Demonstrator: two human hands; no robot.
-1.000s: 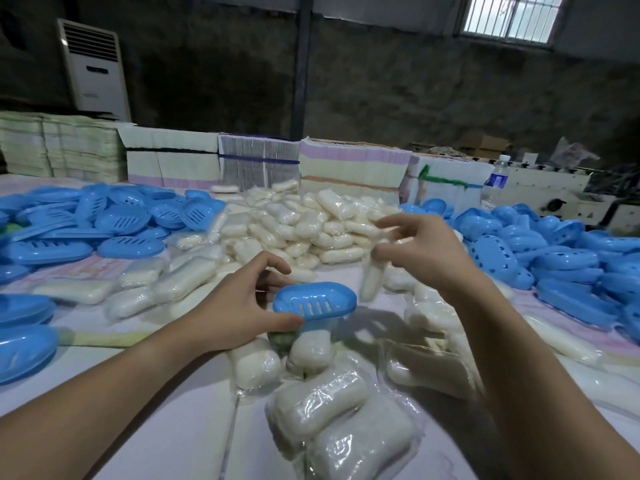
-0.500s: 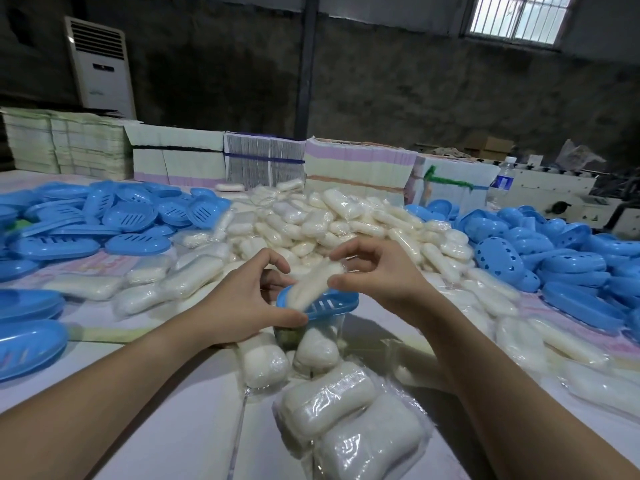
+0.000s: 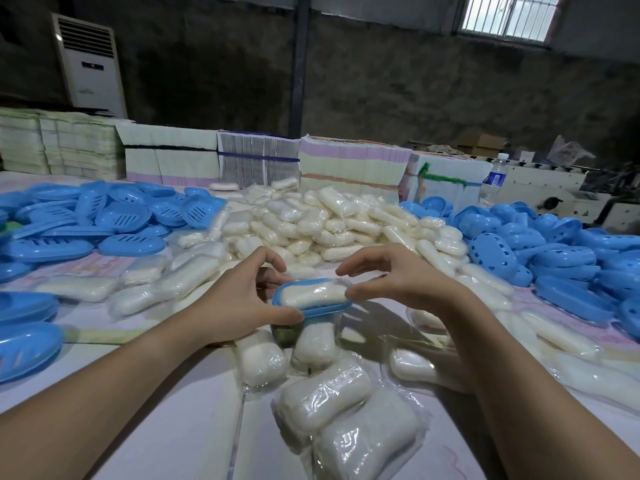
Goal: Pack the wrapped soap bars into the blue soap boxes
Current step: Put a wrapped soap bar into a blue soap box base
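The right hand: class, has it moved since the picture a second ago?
Yes. The right hand has come leftward from the soap pile to the blue box.

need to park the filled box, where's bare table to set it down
Bare table lies near the person, between the left forearm and the wrapped soap bars in front. Crowded: the soap pile ahead, blue soap boxes right, blue lids left.

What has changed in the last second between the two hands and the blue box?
The right hand brought a wrapped soap bar from the pile and laid it in the blue soap box. The left hand kept holding the box.
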